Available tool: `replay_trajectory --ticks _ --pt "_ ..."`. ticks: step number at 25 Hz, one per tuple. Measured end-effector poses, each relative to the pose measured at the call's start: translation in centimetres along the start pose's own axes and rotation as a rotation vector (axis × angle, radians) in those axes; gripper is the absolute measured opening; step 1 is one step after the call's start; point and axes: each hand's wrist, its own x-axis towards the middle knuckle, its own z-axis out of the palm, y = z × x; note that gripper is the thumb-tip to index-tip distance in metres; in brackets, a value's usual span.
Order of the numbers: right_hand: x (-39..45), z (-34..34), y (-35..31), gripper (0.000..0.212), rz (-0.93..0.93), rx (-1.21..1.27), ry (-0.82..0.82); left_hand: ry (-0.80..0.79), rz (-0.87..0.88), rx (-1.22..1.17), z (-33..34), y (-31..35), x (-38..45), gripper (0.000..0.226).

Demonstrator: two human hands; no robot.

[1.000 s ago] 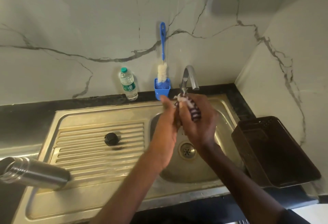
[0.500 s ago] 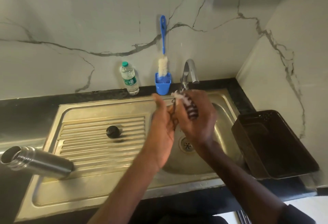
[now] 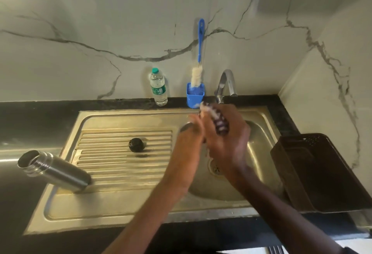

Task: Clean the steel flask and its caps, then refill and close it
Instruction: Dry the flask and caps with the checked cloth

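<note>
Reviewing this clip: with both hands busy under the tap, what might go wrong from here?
The steel flask lies on its side, open, half off the sink's left rim; it may roll away. The black cap sits loose on the ribbed drainboard and might get knocked. The soapy scrubber in the right hand may slip.

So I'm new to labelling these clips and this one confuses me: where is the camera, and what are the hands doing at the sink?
The camera sits on the person's head, looking down at their own bare hands; there is no robot. The right hand grips a soapy scrubber over the sink, under the tap. The left hand seems to hold a small cap, blurred. The steel flask lies open on its side at the drainboard's edge, and a black cap rests on the drainboard. Behind stand a water bottle and a bottle brush.
</note>
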Motion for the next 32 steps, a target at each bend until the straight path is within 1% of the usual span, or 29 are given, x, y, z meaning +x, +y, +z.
replay_trajectory --ticks 1,2,3,4,5,6,7,8,9,10,11,12,13,14,15,16,17,18,19,20,21,22,24,26,28,29,30,31,32 --pt "1.1 -0.4 -0.7 0.025 0.389 0.241 -0.097 -0.056 0.152 0.281 -0.2 -0.4 -0.1 0.063" --pt "1.9 -0.9 -1.1 0.028 0.804 0.552 -0.265 -0.113 0.287 0.576 -0.7 -1.0 -0.1 0.057" --pt "2.4 -1.2 -1.4 0.03 1.106 0.774 -0.388 -0.183 0.367 0.791 -1.3 -1.6 0.2 0.053" --pt "2.4 -1.1 -1.5 0.031 1.205 0.848 -0.425 -0.223 0.344 0.84 -1.9 -2.1 0.5 0.049" --pt "1.8 -0.7 -1.7 0.032 1.14 0.769 -0.402 -0.21 0.262 0.717 -2.2 -1.8 0.7 0.05" --pt "0.8 -0.3 -1.6 0.031 0.934 0.594 -0.32 -0.149 0.115 0.405 -2.4 -1.3 0.8 0.059" --pt "-0.1 0.2 -1.4 0.028 0.617 0.383 -0.163 -0.115 -0.034 0.005 -2.5 -0.7 0.7 0.078" --pt "-0.9 0.4 -0.8 0.025 0.245 0.165 -0.047 -0.104 -0.207 -0.348 -2.7 -0.4 0.7 0.099" --pt "-1.2 0.4 -0.1 0.026 -0.12 -0.018 -0.014 -0.123 -0.283 -0.576 -3.0 -0.4 0.7 0.113" --pt "-1.0 0.2 1.3 0.03 -0.406 -0.147 -0.042 -0.082 -0.287 -0.608 -3.1 -0.4 0.7 0.118" --pt "-0.4 -0.2 2.3 0.034 -0.593 -0.2 -0.082 -0.028 -0.299 -0.572 -2.9 0.0 0.7 0.117" --pt "-0.1 -0.6 2.9 0.036 -0.674 -0.201 -0.116 -0.011 -0.291 -0.515 -2.4 0.3 0.2 0.113" --pt "-0.3 -0.7 2.5 0.032 -0.641 -0.14 -0.13 0.004 -0.261 -0.428 -1.7 0.4 -0.4 0.106" --pt "-0.5 -0.6 0.9 0.026 -0.499 -0.037 -0.098 0.01 -0.187 -0.287 -1.1 0.5 -1.0 0.098" --pt "-0.7 -0.3 -1.3 0.019 -0.253 0.091 -0.044 -0.013 -0.08 -0.13 -0.6 0.7 -1.4 0.09" --pt "-0.6 0.0 -3.6 0.018 0.096 0.25 0.015 -0.047 0.05 0.021 -0.5 0.8 -1.6 0.084" --pt "0.0 0.2 -4.9 0.023 0.506 0.442 -0.01 -0.069 0.171 0.135 -0.8 0.9 -1.5 0.077" --pt "0.9 0.2 -5.3 0.031 0.874 0.632 -0.123 -0.079 0.274 0.252 -1.3 0.9 -1.2 0.073" --pt "2.0 0.0 -5.5 0.04 1.112 0.803 -0.289 -0.107 0.352 0.385 -2.2 0.7 -0.8 0.074" --pt "2.8 -0.4 -5.6 0.044 1.201 0.894 -0.414 -0.159 0.403 0.518 -3.1 0.6 -0.3 0.078" --pt "3.3 -0.4 -5.5 0.045 1.193 0.919 -0.469 -0.203 0.449 0.646 -4.0 0.5 0.1 0.083" --pt "3.4 -0.3 -5.3 0.044 1.176 0.912 -0.475 -0.225 0.479 0.774 -4.7 0.2 0.3 0.086" --pt "3.2 0.1 -5.0 0.041 1.163 0.804 -0.497 -0.225 0.517 1.026 -5.6 -0.2 0.5 0.087" --pt "2.3 0.3 -4.6 0.054 1.136 0.647 -0.479 -0.225 0.503 1.19 -6.1 -0.8 0.5 0.083" --pt "1.6 0.4 -4.1 0.058 1.037 0.378 -0.416 -0.168 0.429 1.249 -6.7 -2.2 0.2 0.082" --pt "1.1 0.4 -4.1 0.053 0.934 0.24 -0.351 -0.111 0.336 1.162 -7.1 -3.1 0.2 0.083" --pt "0.5 0.4 -4.0 0.046 0.785 0.146 -0.267 -0.021 0.197 0.924 -7.5 -3.5 0.2 0.085" --pt "-0.1 0.4 -3.9 0.04 0.613 0.101 -0.202 0.07 0.039 0.565 -7.7 -3.3 0.0 0.088" --pt "-0.7 0.5 -3.9 0.037 0.441 0.095 -0.174 0.108 -0.11 0.209 -7.9 -2.9 -0.2 0.097"
